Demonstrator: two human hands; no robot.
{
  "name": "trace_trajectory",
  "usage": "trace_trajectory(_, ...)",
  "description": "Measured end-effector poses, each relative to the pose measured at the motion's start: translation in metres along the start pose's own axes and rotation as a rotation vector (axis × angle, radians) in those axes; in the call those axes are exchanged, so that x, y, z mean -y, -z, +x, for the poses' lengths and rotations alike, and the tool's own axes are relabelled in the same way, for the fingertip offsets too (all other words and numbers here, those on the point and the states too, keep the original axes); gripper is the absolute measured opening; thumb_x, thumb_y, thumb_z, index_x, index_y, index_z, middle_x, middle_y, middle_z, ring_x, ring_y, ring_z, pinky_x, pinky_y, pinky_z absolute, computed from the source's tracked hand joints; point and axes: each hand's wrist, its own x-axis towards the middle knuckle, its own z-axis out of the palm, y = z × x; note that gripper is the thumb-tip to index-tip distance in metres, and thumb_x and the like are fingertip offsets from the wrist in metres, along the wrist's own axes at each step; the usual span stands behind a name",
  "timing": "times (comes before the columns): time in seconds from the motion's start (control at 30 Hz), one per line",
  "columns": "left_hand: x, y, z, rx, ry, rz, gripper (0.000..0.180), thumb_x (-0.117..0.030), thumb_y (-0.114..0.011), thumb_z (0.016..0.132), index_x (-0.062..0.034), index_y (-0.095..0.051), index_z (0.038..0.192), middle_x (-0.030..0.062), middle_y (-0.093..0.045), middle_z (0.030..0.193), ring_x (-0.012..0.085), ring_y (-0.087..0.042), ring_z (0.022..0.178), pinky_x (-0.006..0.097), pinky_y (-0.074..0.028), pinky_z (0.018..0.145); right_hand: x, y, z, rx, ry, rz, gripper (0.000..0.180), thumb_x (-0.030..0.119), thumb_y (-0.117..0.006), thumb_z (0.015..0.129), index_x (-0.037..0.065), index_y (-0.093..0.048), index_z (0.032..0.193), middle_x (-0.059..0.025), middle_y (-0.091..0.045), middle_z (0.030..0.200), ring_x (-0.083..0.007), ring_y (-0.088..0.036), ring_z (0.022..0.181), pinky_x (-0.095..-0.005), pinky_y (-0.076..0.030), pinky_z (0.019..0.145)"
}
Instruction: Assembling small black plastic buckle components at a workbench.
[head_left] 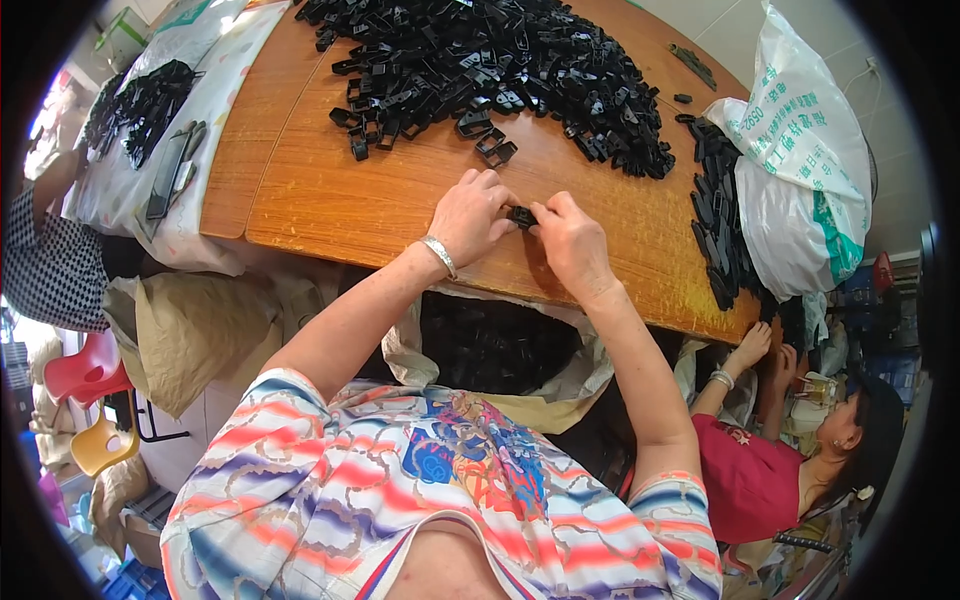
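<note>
A small black plastic part (pixel 521 216) is held between my two hands, just above the near side of the wooden table. My left hand (pixel 470 218), with a silver bracelet at the wrist, pinches it from the left. From the other side the fingertips of my right hand (pixel 573 240) close on it. Past my hands a big heap of black plastic parts (pixel 500 75) covers the far part of the table. A few loose square-shaped black pieces (pixel 494 148) lie at the heap's near edge, closest to my fingers.
An open sack of black parts (pixel 490 340) sits below the table edge, before me. Long black pieces (pixel 715 215) and a white plastic bag (pixel 800 170) occupy the table's right end. A person in a red shirt (pixel 745 480) works at right; another person's checked sleeve (pixel 55 260) shows at left.
</note>
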Motion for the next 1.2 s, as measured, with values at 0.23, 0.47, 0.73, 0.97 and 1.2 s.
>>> trace_trajectory(0.23,0.003,-0.003,0.002,0.043,-0.047,0.011,0.023,-0.015,-0.076,0.076,-0.0077,-0.069,0.096,0.0080,-0.060,0.096,0.0294,-0.054,0.097,0.037,-0.048,0.087,0.004,-0.012,-0.013,-0.086,0.008,-0.053,0.033,0.009,-0.070,0.079,0.005,-0.065,0.111,-0.0123,-0.057,0.095,-0.0319,-0.059,0.092,-0.0409,-0.052,0.073)
trace_trajectory(0.47,0.025,0.035,0.032,0.027,-0.069,0.101,0.028,-0.021,-0.073,0.082,-0.0053,-0.065,0.104,0.0123,-0.061,0.101,0.0288,-0.059,0.099,0.039,-0.052,0.085,0.050,0.026,-0.056,0.256,-0.112,0.259,0.028,0.020,-0.077,0.078,0.010,-0.070,0.103,-0.0125,-0.062,0.093,-0.0355,-0.065,0.084,-0.0437,-0.054,0.072)
trace_trajectory(0.73,0.022,0.007,0.047,-0.058,-0.082,0.314,0.024,-0.009,-0.073,0.079,-0.0050,-0.063,0.100,0.0102,-0.058,0.099,0.0281,-0.058,0.097,0.037,-0.051,0.082,-0.053,0.018,0.013,-0.166,-0.246,-0.004,0.019,0.011,-0.072,0.082,0.004,-0.070,0.099,-0.0167,-0.063,0.096,-0.0354,-0.065,0.083,-0.0427,-0.054,0.073)
trace_trajectory(0.97,0.017,0.000,0.026,-0.125,-0.204,0.227,0.027,0.000,-0.062,0.076,-0.0050,-0.064,0.102,0.0085,-0.060,0.101,0.0282,-0.059,0.093,0.036,-0.052,0.078,-0.097,-0.008,0.072,-0.045,-0.388,-0.317,0.024,0.012,-0.074,0.082,0.003,-0.065,0.102,-0.0172,-0.058,0.107,-0.0376,-0.067,0.090,-0.0440,-0.055,0.077)
trace_trajectory(1.2,0.017,0.003,0.024,-0.094,-0.182,0.151,0.031,-0.002,-0.071,0.075,-0.0037,-0.061,0.105,0.0105,-0.058,0.107,0.0304,-0.058,0.100,0.038,-0.051,0.085,-0.078,-0.001,0.065,0.089,-0.378,-0.180,0.023,0.008,-0.068,0.084,0.000,-0.062,0.104,-0.0193,-0.069,0.092,-0.0324,-0.070,0.079,-0.0422,-0.057,0.069)
